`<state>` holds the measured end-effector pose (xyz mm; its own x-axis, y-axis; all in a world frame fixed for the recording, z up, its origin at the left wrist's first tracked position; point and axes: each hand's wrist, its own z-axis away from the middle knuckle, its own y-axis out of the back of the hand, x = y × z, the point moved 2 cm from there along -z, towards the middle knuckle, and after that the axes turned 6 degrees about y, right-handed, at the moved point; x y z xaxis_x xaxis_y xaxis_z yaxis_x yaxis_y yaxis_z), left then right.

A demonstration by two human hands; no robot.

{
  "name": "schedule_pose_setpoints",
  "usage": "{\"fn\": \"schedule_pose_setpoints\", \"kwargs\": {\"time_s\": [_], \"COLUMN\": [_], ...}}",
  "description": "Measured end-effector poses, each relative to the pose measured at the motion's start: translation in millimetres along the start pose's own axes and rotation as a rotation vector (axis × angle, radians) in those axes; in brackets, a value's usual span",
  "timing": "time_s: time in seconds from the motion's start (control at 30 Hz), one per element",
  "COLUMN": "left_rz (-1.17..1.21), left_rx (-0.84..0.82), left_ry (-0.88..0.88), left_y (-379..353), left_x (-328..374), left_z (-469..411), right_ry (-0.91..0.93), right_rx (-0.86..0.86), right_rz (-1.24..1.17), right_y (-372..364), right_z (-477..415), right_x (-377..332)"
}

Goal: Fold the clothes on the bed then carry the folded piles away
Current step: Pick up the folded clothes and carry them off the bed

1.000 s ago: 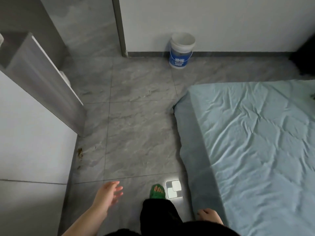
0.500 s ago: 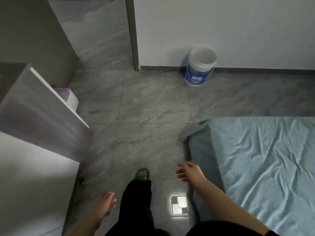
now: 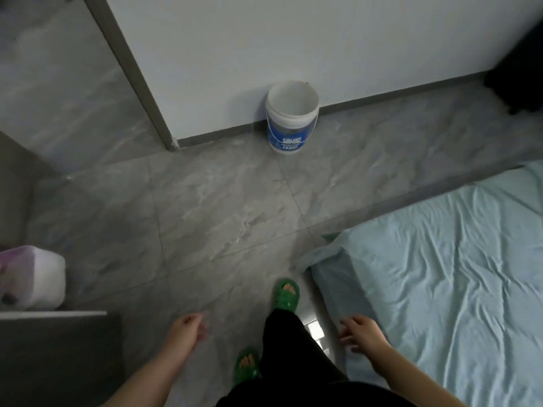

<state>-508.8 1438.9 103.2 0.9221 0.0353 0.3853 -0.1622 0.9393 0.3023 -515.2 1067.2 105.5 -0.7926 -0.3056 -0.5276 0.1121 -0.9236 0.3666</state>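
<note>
left hand [image 3: 188, 329] and right hand [image 3: 363, 333] hang loose, empty; near bed [image 3: 440, 274] corner looks bare, guessing carry stage, next find a pile to grab

Single cam, head-mounted on the person, wide-angle, so there's no second view to overlap with. It looks forward and steeply down. Grey tile floor [image 3: 205, 215] fills mid-frame, with the wall [image 3: 293, 39] and the white-and-blue bucket [image 3: 292, 118] at the far end, near the top. The frame is rolled: the skirting line climbs to the right. Closest to the lens are the left hand [image 3: 188, 330] and right hand [image 3: 363, 333] at the bottom edge, with a green slipper [image 3: 286, 295] between them. The bed [image 3: 440, 274] corner cuts in from the right, close by. A grey cabinet [image 3: 53, 353] sits in the lower left.
</note>
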Motion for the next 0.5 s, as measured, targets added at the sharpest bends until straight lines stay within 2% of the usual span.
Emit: {"fn": "schedule_pose_setpoints", "kwargs": {"time_s": [0.27, 0.5], "left_rz": [-0.074, -0.215], "left_rx": [-0.003, 0.000], "left_ry": [-0.132, -0.190], "left_y": [-75.3, -107.1], "left_x": [182.6, 305.1], "left_z": [-51.4, -88.1], "right_ry": [-0.041, 0.073], "right_rx": [0.009, -0.015], "right_rz": [0.002, -0.063], "right_y": [37.3, 51.2], "right_z": [-112.0, -201.4], "right_x": [-108.8, -259.6]}}
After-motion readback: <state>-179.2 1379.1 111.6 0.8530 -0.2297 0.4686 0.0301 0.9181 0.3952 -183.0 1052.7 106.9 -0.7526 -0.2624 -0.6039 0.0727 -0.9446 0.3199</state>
